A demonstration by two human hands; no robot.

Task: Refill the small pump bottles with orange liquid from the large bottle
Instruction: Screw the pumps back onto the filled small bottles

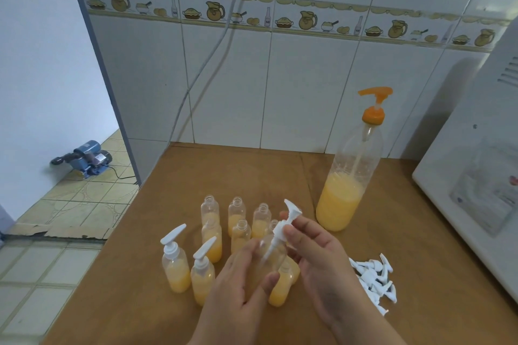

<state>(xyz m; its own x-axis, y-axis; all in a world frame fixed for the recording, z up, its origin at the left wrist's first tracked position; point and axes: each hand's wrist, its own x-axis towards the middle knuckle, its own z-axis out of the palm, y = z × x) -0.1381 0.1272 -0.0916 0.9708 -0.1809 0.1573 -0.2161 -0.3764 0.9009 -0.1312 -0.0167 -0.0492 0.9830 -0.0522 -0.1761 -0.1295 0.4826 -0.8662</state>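
Observation:
My left hand (pixel 241 291) grips a small clear bottle (pixel 273 255), tilted over the table. My right hand (pixel 316 258) pinches a white pump top (pixel 283 225) whose tube reaches into that bottle's neck. The large bottle (pixel 347 176) with an orange pump stands at the back right, about a third full of orange liquid. Two small capped bottles (pixel 175 266) with orange liquid stand at the front left. Several open small bottles (pixel 238 217) holding orange liquid stand behind my hands.
A pile of white pump tops (pixel 375 279) lies on the brown table (pixel 224 173) to the right of my hands. A white appliance (pixel 476 176) fills the right side. The tiled wall stands behind; the floor with a blue pump motor (pixel 87 158) lies left.

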